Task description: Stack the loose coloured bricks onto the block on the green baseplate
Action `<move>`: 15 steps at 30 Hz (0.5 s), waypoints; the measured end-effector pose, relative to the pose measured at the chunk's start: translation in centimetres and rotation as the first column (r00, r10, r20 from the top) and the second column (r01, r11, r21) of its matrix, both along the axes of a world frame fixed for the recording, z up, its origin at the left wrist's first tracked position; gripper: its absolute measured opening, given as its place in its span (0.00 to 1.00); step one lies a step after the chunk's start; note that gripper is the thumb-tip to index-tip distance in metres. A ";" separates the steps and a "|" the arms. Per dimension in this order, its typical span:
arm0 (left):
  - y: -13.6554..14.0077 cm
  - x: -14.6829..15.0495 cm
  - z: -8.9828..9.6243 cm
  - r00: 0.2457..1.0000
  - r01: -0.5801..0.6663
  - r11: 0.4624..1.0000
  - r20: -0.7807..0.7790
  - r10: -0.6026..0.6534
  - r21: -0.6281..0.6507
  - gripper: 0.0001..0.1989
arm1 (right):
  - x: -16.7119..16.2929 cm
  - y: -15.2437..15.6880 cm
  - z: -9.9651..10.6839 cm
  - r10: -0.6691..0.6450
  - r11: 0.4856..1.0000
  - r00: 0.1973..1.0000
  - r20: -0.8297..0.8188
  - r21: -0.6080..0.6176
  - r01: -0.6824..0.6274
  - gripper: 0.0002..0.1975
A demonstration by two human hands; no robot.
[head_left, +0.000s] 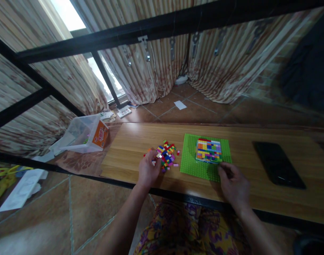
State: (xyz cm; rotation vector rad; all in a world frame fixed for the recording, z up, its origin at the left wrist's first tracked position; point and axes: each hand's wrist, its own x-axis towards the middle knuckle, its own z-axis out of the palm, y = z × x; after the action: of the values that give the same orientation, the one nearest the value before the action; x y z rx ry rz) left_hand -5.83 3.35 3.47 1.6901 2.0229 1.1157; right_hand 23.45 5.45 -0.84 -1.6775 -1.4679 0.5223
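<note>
My left hand (148, 168) is at the near left side of a loose pile of small coloured building bricks (167, 154). Its thumb and forefinger curl together, with a small white building brick (159, 155) at their tips. A green studded baseplate (188, 156) lies to the right of the pile. On it sits a rectangular block of many coloured bricks (208, 150), packed tightly in rows. My right hand (235, 183) is over the baseplate's near right corner, fingers bent and pressed together close to the block's front right corner. Whatever those fingers hold is hidden.
A black phone-like slab (279, 164) lies on the wooden table (132, 141) at the right. Beyond the table's left end stands a clear plastic box (82, 132) with an orange label. A dark metal frame bar (162, 28) with hanging clips crosses above, before striped curtains (148, 78).
</note>
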 end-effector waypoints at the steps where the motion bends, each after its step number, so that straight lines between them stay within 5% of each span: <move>1: 0.0 0.1 -0.2 0.999 -0.005 1.000 0.044 0.005 -0.005 0.05 | 0.0 0.0 0.1 0.001 1.000 1.000 0.004 -0.002 -0.001 0.16; 9: 0.1 1.6 -0.5 0.856 -0.009 1.000 0.517 -0.001 0.017 0.04 | -0.2 0.0 0.3 0.013 1.000 1.000 0.006 0.021 -0.013 0.17; 15: 0.5 4.5 0.4 0.728 0.129 0.992 0.680 -0.086 -0.013 0.04 | -0.4 0.1 0.5 0.016 0.999 1.000 -0.025 0.046 -0.015 0.16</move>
State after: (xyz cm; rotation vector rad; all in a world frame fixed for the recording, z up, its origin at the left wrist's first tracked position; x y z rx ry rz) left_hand -1.31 3.83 3.86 1.0979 1.4440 1.3582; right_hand 23.03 5.50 -0.34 -1.6194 -1.4654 0.5129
